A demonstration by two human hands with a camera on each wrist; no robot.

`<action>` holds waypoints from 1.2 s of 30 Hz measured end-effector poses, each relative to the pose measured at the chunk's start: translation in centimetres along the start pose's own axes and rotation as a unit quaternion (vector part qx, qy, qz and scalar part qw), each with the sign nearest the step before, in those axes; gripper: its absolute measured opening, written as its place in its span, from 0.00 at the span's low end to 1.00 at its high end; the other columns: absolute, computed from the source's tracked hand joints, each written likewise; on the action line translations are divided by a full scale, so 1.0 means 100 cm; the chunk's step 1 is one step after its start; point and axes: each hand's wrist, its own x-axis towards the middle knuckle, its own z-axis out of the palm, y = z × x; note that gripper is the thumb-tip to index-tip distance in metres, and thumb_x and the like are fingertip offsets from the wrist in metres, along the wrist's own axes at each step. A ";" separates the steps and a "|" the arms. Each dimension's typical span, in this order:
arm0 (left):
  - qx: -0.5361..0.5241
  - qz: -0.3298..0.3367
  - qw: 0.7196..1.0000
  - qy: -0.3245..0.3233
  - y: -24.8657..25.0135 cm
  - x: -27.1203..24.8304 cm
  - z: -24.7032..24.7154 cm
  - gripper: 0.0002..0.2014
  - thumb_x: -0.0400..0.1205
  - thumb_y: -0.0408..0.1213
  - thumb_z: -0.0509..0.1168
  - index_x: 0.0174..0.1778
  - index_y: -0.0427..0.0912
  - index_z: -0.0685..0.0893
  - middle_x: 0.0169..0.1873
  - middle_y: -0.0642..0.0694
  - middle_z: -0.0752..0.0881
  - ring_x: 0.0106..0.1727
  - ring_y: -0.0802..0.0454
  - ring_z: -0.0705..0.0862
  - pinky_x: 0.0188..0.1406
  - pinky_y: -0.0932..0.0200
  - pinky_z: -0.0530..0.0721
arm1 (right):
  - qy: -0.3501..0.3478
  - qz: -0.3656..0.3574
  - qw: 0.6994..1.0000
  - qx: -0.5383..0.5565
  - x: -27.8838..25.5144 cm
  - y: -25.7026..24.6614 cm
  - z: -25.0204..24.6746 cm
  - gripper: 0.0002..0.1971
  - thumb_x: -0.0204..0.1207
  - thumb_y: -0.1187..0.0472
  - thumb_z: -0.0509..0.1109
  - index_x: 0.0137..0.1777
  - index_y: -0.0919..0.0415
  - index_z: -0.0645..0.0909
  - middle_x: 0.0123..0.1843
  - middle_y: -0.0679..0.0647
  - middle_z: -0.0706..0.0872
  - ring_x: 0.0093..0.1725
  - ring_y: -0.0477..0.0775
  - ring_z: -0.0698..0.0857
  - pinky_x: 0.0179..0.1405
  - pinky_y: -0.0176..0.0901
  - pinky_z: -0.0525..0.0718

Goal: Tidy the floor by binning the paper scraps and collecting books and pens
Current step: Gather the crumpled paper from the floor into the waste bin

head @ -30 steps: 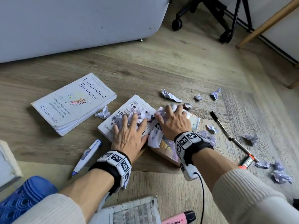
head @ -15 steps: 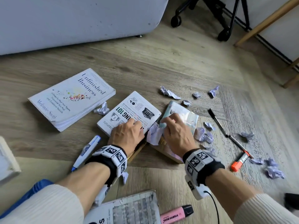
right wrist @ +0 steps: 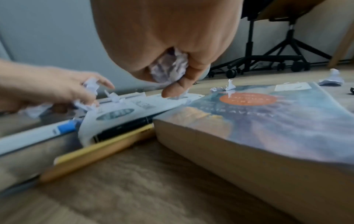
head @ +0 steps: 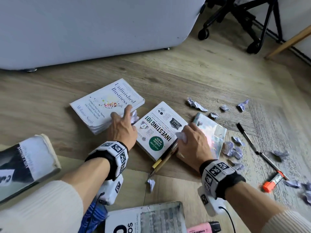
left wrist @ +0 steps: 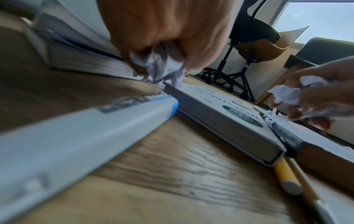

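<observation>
My left hand [head: 123, 122] grips a wad of crumpled paper scraps [left wrist: 159, 66] between the white book "Unfinished Business" [head: 107, 101] and the "Investing 101" book [head: 159, 130]. My right hand [head: 193, 142] holds another wad of scraps [right wrist: 170, 66] over the seam between "Investing 101" and a glossy-covered book [head: 212, 137]. Loose scraps [head: 196, 105] lie on the floor beyond and to the right. A yellow pen and a dark pen [head: 165, 158] lie wedged between the two books. A white-and-blue pen [left wrist: 86, 133] shows below my left wrist.
A black pen [head: 244, 132], a silver pen [head: 267, 160] and an orange marker [head: 272, 181] lie to the right. A pink highlighter [head: 203, 227] and a book [head: 144, 217] sit near me, a notebook [head: 25, 162] at left. A pale sofa [head: 101, 31] and chair base [head: 252, 31] stand behind.
Both hands gathered the scraps off the two middle books into fists. My left hand then moved left and forward to the scrap beside the white book; the right hand stayed over the books.
</observation>
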 end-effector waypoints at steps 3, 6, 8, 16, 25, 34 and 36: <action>0.041 0.072 0.996 -0.029 -0.008 0.006 0.008 0.38 0.79 0.33 0.63 0.83 0.57 0.56 0.55 0.39 0.72 0.40 0.49 0.72 0.39 0.54 0.74 | 0.050 0.158 0.986 0.035 0.016 0.015 -0.001 0.05 0.70 0.65 0.62 0.42 0.55 0.74 0.44 0.54 0.80 0.39 0.58 0.79 0.37 0.50 0.80; 0.053 0.105 0.991 -0.064 -0.007 0.006 0.015 0.31 0.79 0.32 0.61 0.80 0.51 0.65 0.61 0.39 0.72 0.47 0.43 0.82 0.46 0.50 0.83 | 0.019 0.287 0.946 0.150 0.026 0.029 -0.008 0.19 0.71 0.71 0.60 0.48 0.46 0.83 0.51 0.55 0.87 0.42 0.63 0.88 0.37 0.50 0.89; 0.064 0.097 0.991 -0.073 -0.005 0.005 0.016 0.20 0.81 0.33 0.58 0.70 0.43 0.74 0.62 0.38 0.71 0.48 0.38 0.84 0.45 0.46 0.85 | -0.017 0.289 0.945 0.151 0.029 0.032 -0.009 0.15 0.71 0.70 0.61 0.39 0.53 0.87 0.40 0.54 0.89 0.33 0.62 0.87 0.25 0.42 0.84; 0.111 0.074 0.990 -0.050 -0.008 0.003 0.015 0.21 0.87 0.49 0.53 0.62 0.33 0.74 0.53 0.35 0.79 0.45 0.39 0.85 0.37 0.51 0.81 | -0.141 0.160 0.972 -0.095 0.017 0.033 0.001 0.22 0.77 0.40 0.63 0.61 0.56 0.72 0.44 0.54 0.85 0.39 0.57 0.85 0.39 0.48 0.86; 0.121 0.102 0.987 -0.040 -0.012 0.002 0.003 0.13 0.86 0.40 0.56 0.45 0.38 0.82 0.44 0.39 0.85 0.36 0.45 0.77 0.33 0.53 0.73 | -0.123 0.087 0.984 -0.093 0.014 0.030 0.000 0.08 0.77 0.52 0.62 0.42 0.56 0.73 0.43 0.55 0.80 0.40 0.59 0.80 0.39 0.52 0.83; 0.108 0.065 0.992 0.017 -0.009 0.003 -0.017 0.17 0.86 0.46 0.59 0.46 0.38 0.87 0.44 0.38 0.84 0.39 0.36 0.84 0.34 0.54 0.71 | -0.043 0.218 0.971 0.089 -0.002 0.016 -0.026 0.01 0.74 0.64 0.64 0.42 0.60 0.75 0.33 0.59 0.86 0.26 0.56 0.83 0.23 0.43 0.80; 0.109 0.072 0.991 0.011 -0.009 0.001 -0.020 0.17 0.85 0.46 0.60 0.44 0.38 0.88 0.43 0.39 0.83 0.39 0.37 0.84 0.33 0.54 0.70 | -0.027 0.158 0.985 0.060 -0.014 0.012 -0.021 0.06 0.74 0.58 0.64 0.39 0.50 0.69 0.32 0.57 0.84 0.29 0.59 0.83 0.25 0.48 0.81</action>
